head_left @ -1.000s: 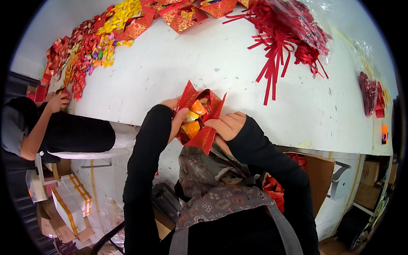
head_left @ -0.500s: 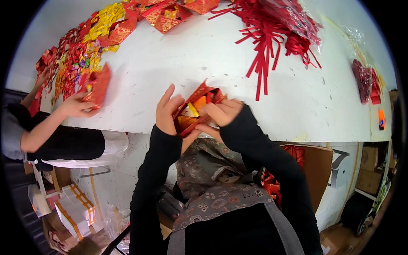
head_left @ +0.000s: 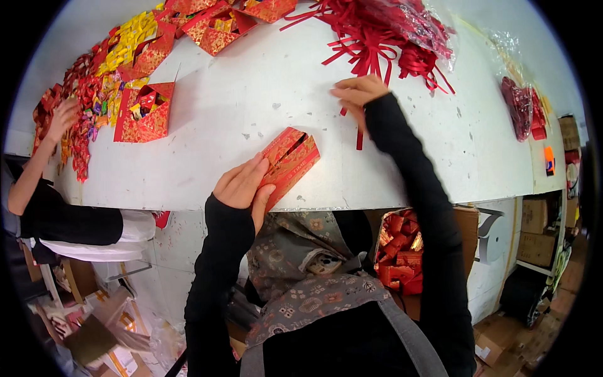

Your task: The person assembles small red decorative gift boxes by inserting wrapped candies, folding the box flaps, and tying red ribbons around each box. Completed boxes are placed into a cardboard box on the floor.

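A red gift box with gold patterning (head_left: 292, 163) stands tilted near the table's front edge, its top flaps folded nearly together with a dark slit between them. My left hand (head_left: 242, 185) grips the box by its near left side. Farther up and to the right, my right hand (head_left: 361, 94) hovers over the loose ends of a bunch of dark red ribbons (head_left: 370, 60), fingers stretched leftward and a little apart. Ribbon ends (head_left: 359, 139) show below that hand; I see none held in it. What lies inside the box is hidden now.
At left, a co-worker's hand (head_left: 63, 118) is over a heap of wrapped sweets (head_left: 94, 103). An open filled red box (head_left: 147, 116) stands nearby, with more boxes (head_left: 220, 28) behind. A carton of red packaging (head_left: 402, 251) sits below the table edge, beside my right arm.
The box in my hands went from open with sweets showing to nearly closed. My right hand left it and moved up to the ribbons. The co-worker set a filled box on the table.
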A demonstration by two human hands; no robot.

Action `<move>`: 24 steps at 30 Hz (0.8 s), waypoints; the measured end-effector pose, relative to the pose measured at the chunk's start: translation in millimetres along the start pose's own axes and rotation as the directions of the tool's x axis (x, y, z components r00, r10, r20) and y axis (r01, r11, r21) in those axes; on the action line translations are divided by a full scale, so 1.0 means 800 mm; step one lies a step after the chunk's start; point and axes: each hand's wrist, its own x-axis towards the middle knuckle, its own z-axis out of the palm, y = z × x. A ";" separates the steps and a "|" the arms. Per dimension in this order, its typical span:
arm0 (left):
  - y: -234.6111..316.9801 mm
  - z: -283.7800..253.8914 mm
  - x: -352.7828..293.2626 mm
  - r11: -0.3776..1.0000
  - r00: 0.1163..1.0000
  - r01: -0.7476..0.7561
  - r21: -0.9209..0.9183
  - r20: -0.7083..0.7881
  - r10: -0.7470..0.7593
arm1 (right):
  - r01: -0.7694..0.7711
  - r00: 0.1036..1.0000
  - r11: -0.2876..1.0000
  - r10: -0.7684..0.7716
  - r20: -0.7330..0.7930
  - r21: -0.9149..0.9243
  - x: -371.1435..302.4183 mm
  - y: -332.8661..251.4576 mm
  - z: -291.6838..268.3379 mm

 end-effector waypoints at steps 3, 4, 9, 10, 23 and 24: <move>0.014 0.007 0.005 0.995 0.991 0.093 -0.044 -0.090 -0.096 | 0.055 0.943 0.994 -0.020 0.331 -0.096 -0.004 0.020 -0.022; 0.020 0.012 0.007 0.995 0.985 0.102 -0.014 -0.136 -0.103 | 0.099 0.938 0.991 -0.062 0.340 -0.093 0.001 0.019 -0.026; 0.025 0.025 0.008 0.983 0.967 0.153 0.102 -0.219 -0.128 | 0.052 0.972 0.982 -0.092 0.217 0.182 0.019 -0.006 -0.018; 0.026 0.023 0.009 0.984 0.965 0.162 0.080 -0.220 -0.141 | 0.012 0.984 0.955 -0.064 0.166 0.295 0.019 -0.023 -0.016; 0.039 0.025 0.008 0.961 0.948 0.271 0.045 -0.183 -0.259 | -0.702 0.623 0.010 0.494 0.606 0.712 -0.017 -0.167 0.003; 0.040 0.025 0.008 0.959 0.948 0.280 0.041 -0.172 -0.269 | -0.713 0.624 0.019 0.471 0.623 0.701 -0.014 -0.166 0.001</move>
